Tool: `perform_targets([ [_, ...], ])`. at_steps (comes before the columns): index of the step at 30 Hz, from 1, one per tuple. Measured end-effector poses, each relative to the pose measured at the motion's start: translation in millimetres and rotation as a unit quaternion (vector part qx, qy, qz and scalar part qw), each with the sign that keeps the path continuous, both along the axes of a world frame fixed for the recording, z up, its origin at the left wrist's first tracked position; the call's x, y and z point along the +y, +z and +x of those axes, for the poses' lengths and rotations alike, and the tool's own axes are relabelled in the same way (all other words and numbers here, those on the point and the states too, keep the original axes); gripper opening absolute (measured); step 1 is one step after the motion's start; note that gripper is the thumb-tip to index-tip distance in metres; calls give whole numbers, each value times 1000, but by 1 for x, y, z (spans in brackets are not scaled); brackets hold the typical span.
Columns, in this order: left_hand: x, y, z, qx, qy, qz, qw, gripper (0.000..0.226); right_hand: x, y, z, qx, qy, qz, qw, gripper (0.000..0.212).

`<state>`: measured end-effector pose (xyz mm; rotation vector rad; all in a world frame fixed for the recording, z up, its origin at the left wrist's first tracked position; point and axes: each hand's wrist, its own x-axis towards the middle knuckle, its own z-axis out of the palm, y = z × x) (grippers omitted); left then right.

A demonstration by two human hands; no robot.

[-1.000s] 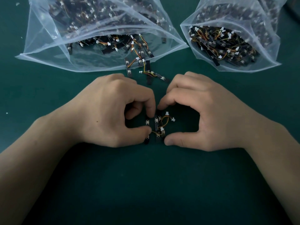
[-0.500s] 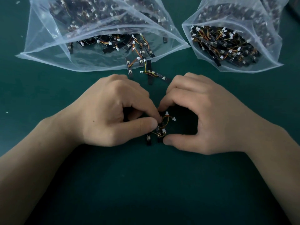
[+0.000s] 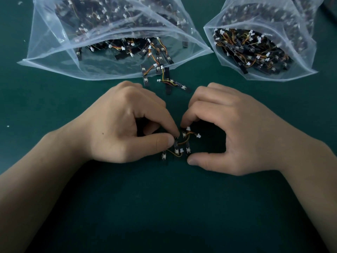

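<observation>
Our left hand point(image 3: 124, 125) pinches one little black board in the bunch of wired boards point(image 3: 179, 147), with thumb and first finger squeezed on it. Our right hand point(image 3: 233, 130) curls round the same bunch, first finger on its far end and thumb on its near end. The bunch lies on the green counter point(image 3: 164, 207) between both hands. A wide clear bag point(image 3: 54, 57) and a small clear bag point(image 3: 299, 24) lie farther back.

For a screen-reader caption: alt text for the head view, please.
A person's left hand and right hand pinch a cluster of small black circuit strips with orange wires and white plugs on a dark green mat. Behind, a left clear plastic bag spills loose strips; a right clear plastic bag holds more.
</observation>
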<state>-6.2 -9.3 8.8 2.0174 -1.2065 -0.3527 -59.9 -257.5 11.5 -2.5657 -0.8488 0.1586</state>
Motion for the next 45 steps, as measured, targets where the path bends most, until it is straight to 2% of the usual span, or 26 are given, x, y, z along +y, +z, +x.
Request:
perform_targets([
  [4, 2, 1, 1, 15, 28, -15, 999, 17, -1, -1, 0, 4, 1, 8, 1000, 51],
  [12, -1, 0, -1, -15, 8, 30, 999, 24, -2, -2, 0, 5, 1, 19, 1000, 50],
  [27, -4, -3, -6, -34, 37, 42, 998, 21, -3, -2, 0, 8, 1, 25, 1000, 57],
  [45, -3, 0, -5, -52, 42, 60, 996, 12, -4, -3, 0, 2, 6, 18, 1000, 54],
])
